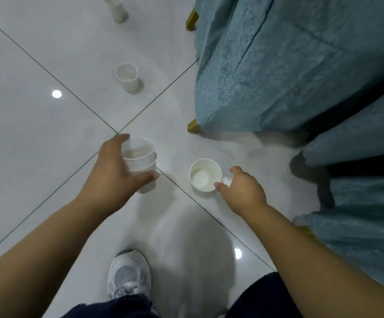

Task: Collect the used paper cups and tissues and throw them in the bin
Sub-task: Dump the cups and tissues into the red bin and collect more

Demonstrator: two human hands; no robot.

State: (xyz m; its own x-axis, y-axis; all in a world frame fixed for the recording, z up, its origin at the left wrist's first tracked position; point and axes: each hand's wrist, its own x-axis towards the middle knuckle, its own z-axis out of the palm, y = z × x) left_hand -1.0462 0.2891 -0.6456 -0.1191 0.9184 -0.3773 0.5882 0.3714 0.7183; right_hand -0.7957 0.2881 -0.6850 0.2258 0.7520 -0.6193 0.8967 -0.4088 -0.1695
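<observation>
The single view comes from a wide-angle camera on the person's head, tipped steeply down at the glossy tiled floor [37, 134]. It sits close above the work. Both forearms enter from the bottom corners. The left hand [115, 175], gripping a stack of paper cups [140, 161], and the right hand [243, 191], pinching a small white wad [227, 180], sit mid-frame. A grey sneaker [129, 276] lies almost under the lens. Teal-covered furniture [301, 65] fills the right side.
</observation>
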